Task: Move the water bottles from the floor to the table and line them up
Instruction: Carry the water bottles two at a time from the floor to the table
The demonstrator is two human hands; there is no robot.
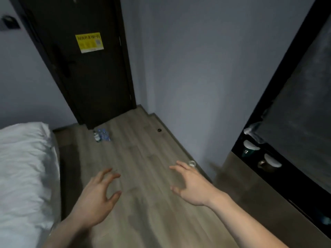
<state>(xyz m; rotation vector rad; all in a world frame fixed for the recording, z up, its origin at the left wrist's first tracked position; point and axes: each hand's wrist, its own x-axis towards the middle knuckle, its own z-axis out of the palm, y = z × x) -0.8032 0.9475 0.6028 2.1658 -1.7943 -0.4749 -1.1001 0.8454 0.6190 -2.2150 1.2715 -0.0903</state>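
A small cluster of clear water bottles (101, 134) with blue labels stands on the wooden floor right in front of the dark door. My left hand (96, 196) and my right hand (189, 183) are stretched out in front of me over the floor, far short of the bottles. Both hands hold nothing, with fingers spread and loosely bent. The dark table (279, 187) runs along the right side, its top partly out of frame.
A bed with white bedding (23, 172) fills the left. The dark door (84, 68) carries a yellow notice. A small clear cup-like object (192, 163) sits on the floor by the right wall. Mugs and white lids (265, 161) lie on the table.
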